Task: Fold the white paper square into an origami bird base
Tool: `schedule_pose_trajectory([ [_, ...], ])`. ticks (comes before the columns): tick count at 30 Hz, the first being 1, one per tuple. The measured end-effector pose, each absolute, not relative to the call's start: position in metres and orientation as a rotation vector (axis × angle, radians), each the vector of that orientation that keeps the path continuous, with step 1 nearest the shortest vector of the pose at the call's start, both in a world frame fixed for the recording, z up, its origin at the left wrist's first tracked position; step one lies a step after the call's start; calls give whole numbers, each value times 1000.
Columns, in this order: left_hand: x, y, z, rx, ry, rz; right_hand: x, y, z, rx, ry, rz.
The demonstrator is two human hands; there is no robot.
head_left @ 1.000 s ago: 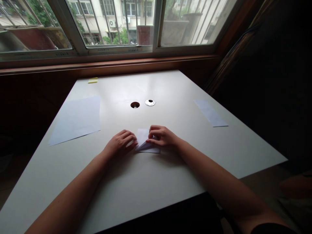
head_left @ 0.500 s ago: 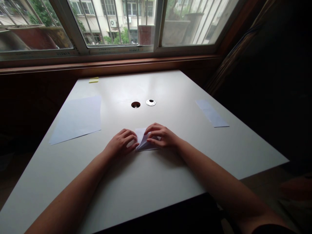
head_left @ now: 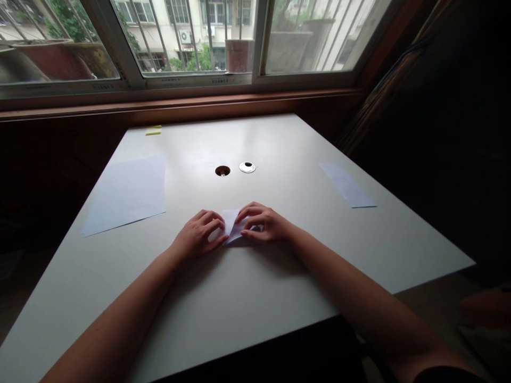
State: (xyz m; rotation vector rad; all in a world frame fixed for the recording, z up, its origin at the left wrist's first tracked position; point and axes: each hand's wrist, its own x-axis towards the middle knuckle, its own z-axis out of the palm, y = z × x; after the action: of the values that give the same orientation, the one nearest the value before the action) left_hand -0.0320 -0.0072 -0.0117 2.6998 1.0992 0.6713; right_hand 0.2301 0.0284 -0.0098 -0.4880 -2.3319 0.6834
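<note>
A small folded sheet of white paper [head_left: 230,217] lies on the white table between my hands. My left hand [head_left: 202,233] rests at its left side, fingers curled, with the thumb and fingertips closed on the left edge near the lower corner. From the right, my right hand [head_left: 259,221] has its fingers bent over the paper and grips a folded flap. A crease runs diagonally up from the lower left corner. My right fingers cover much of the paper's right half.
A large white sheet [head_left: 128,191] lies on the left of the table [head_left: 239,319], a paper strip [head_left: 347,185] on the right. Toward the window are a round hole [head_left: 222,171], its metal cover [head_left: 247,167] and yellow sticky notes [head_left: 154,130].
The flap under my right hand has come down flatter, and the lower layer's front edge shows less. My hands have barely moved.
</note>
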Motion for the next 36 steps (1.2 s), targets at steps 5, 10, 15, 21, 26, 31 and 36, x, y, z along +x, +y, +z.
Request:
schedule_pose_trajectory([
  [5,-33,-7,-11,2714,1079,660,231,27,-7,-505,-2357,684],
  [10,-32,-7,-10,2695,1078,685,233,27,-4,-510,-2400,697],
  [15,-32,-7,-10,2689,1088,652,233,30,-5,-476,-2406,729],
  [21,-32,-7,-10,2677,1085,649,234,30,-4,-507,-2390,757],
  [26,-32,-8,-10,2689,1073,667,234,29,-4,-535,-2385,753],
  [31,-32,-7,-9,2695,1049,661,231,31,-6,-632,-2324,707],
  [36,-32,-7,-8,2706,1005,677,231,29,-5,-713,-2266,761],
])
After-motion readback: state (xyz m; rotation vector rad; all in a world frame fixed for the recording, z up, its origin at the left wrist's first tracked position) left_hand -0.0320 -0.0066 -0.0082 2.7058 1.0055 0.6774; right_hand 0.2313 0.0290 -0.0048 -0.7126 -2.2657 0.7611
